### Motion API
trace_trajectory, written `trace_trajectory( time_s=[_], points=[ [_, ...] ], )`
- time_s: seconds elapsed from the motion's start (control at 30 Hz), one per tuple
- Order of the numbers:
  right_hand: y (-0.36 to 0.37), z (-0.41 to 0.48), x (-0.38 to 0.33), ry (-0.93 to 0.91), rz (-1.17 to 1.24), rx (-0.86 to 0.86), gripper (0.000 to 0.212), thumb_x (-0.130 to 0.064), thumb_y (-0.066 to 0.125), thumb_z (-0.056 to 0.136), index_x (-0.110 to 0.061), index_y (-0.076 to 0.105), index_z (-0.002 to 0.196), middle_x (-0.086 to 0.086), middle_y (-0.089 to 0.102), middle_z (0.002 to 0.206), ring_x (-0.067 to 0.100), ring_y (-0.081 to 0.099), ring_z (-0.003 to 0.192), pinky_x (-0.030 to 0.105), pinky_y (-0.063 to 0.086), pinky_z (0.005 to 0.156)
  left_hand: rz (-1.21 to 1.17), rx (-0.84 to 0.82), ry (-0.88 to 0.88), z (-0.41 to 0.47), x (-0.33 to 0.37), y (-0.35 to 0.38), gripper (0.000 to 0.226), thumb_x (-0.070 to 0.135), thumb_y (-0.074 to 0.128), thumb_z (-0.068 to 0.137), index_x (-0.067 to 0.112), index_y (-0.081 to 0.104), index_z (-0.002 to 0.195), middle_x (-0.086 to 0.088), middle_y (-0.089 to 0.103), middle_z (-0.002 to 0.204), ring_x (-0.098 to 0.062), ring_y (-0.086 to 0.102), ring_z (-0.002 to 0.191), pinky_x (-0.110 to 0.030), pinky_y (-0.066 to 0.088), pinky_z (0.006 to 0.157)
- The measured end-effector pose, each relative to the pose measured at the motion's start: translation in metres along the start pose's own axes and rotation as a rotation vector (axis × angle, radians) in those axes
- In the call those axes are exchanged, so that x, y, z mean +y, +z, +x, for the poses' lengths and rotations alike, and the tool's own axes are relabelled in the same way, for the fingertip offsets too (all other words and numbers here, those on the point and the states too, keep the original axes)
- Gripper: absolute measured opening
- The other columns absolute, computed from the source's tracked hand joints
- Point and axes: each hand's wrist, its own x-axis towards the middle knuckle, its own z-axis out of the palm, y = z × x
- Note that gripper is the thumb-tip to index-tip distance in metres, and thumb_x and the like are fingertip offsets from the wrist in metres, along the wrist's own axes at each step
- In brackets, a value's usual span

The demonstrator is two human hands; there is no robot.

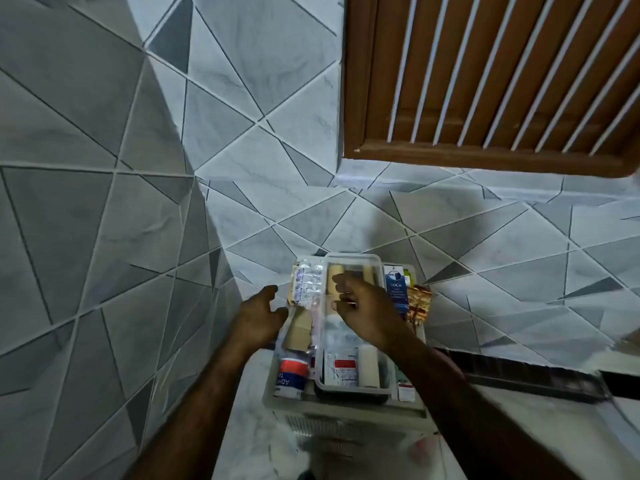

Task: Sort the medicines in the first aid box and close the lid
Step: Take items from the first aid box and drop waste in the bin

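1. Hovering over the open first aid box [277, 398], which sits on a pale counter against the tiled wall, the right hand [360, 311] hangs with fingers loosely curled, holding nothing I can make out
2. Left hand [258, 315] is spread wide and empty at the box's left edge, just beside the blister strips [308, 282]
3. Risk: the gold foil strip [419, 304] overhangs the right rim and could jam the lid or get knocked out
4. Risk: the clear inner tray [351, 384] may tip if pressed off-centre
5. Count: one tray, one adhesive tape tube [290, 374], one blue carton [395, 289]; blister strips too overlapped to count
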Motion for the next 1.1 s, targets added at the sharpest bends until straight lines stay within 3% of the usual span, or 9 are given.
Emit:
trace_trajectory(
  time_s=[0.17, 0.27, 0.4, 0.6, 0.77, 0.87, 0.93, 1.0, 1.1],
  points=[
    [0.025, 0.016, 0.007, 0.076, -0.072, -0.041, 0.043, -0.013, 0.061, 0.092, -0.016, 0.053, 0.134, 0.007, 0.063, 0.13, 0.019, 0.061, 0.115, 0.021, 0.044, 0.09, 0.076, -0.104, -0.12, 0.023, -0.027, 0.015, 0.055, 0.034, 0.057, 0.088, 0.017, 0.044, 0.139, -0.009, 0.053, 0.14, -0.028, 0.056, 0.12, -0.042, 0.049, 0.098],
    [0.042, 0.018, 0.008, 0.088, -0.084, -0.064, 0.044, -0.013, 0.06, 0.092, -0.018, 0.053, 0.134, 0.006, 0.062, 0.131, 0.02, 0.06, 0.116, 0.022, 0.045, 0.091, 0.141, -0.138, -0.087, 0.026, -0.035, 0.023, 0.043, 0.035, 0.06, 0.089, 0.012, 0.058, 0.125, -0.01, 0.063, 0.127, -0.025, 0.062, 0.11, -0.036, 0.051, 0.092],
    [0.061, 0.023, 0.014, 0.068, -0.115, -0.1, 0.035, -0.017, 0.058, 0.093, -0.018, 0.057, 0.128, 0.004, 0.065, 0.121, 0.014, 0.061, 0.102, 0.017, 0.043, 0.082, 0.041, -0.174, -0.124, 0.03, -0.041, 0.034, 0.053, 0.042, 0.063, 0.087, 0.015, 0.051, 0.131, -0.01, 0.06, 0.131, -0.027, 0.06, 0.113, -0.035, 0.05, 0.09],
    [0.068, 0.034, 0.017, 0.062, -0.157, -0.133, 0.014, -0.018, 0.056, 0.094, -0.02, 0.062, 0.106, -0.009, 0.059, 0.09, -0.001, 0.052, 0.072, 0.012, 0.036, 0.065, 0.019, -0.087, -0.154, 0.039, -0.04, 0.051, 0.055, 0.037, 0.072, 0.081, 0.014, 0.052, 0.126, -0.009, 0.06, 0.129, -0.025, 0.058, 0.115, -0.033, 0.047, 0.091],
    [0.069, 0.038, 0.014, 0.064, -0.142, -0.154, 0.018, -0.016, 0.056, 0.094, -0.018, 0.066, 0.108, -0.004, 0.069, 0.102, 0.001, 0.061, 0.083, 0.006, 0.04, 0.066, 0.022, -0.033, -0.159, 0.043, -0.036, 0.056, 0.047, 0.029, 0.077, 0.076, 0.014, 0.057, 0.117, -0.008, 0.062, 0.12, -0.024, 0.06, 0.107, -0.032, 0.047, 0.085],
    [0.071, 0.038, 0.01, 0.068, -0.122, -0.209, 0.019, -0.015, 0.054, 0.096, -0.013, 0.065, 0.111, -0.005, 0.066, 0.099, -0.013, 0.055, 0.068, -0.001, 0.039, 0.06, -0.006, 0.007, -0.19, 0.045, -0.037, 0.057, 0.05, 0.022, 0.081, 0.07, 0.014, 0.056, 0.112, -0.007, 0.063, 0.114, -0.023, 0.061, 0.101, -0.035, 0.05, 0.082],
    [0.072, 0.038, 0.008, 0.065, -0.138, -0.228, 0.02, -0.015, 0.053, 0.096, -0.009, 0.065, 0.112, 0.004, 0.07, 0.106, -0.006, 0.058, 0.071, 0.002, 0.042, 0.062, -0.041, 0.003, -0.174, 0.047, -0.039, 0.058, 0.039, 0.021, 0.079, 0.071, 0.02, 0.055, 0.102, -0.003, 0.064, 0.105, -0.018, 0.06, 0.089, -0.03, 0.048, 0.075],
    [0.074, 0.04, 0.006, 0.067, -0.155, -0.228, 0.022, -0.015, 0.052, 0.096, -0.006, 0.066, 0.112, 0.011, 0.07, 0.108, 0.011, 0.066, 0.086, 0.014, 0.05, 0.075, -0.072, -0.004, -0.183, 0.049, -0.04, 0.059, 0.031, 0.022, 0.077, 0.075, 0.026, 0.053, 0.095, 0.0, 0.063, 0.098, -0.016, 0.058, 0.083, -0.03, 0.049, 0.074],
    [0.078, 0.043, 0.004, 0.08, -0.186, -0.239, 0.022, -0.016, 0.052, 0.096, -0.005, 0.067, 0.108, 0.013, 0.071, 0.106, 0.022, 0.067, 0.092, 0.033, 0.055, 0.083, -0.028, -0.017, -0.221, 0.054, -0.045, 0.063, 0.03, 0.025, 0.072, 0.077, 0.017, 0.06, 0.103, 0.002, 0.064, 0.101, -0.018, 0.061, 0.086, -0.032, 0.053, 0.078]
  ],
)
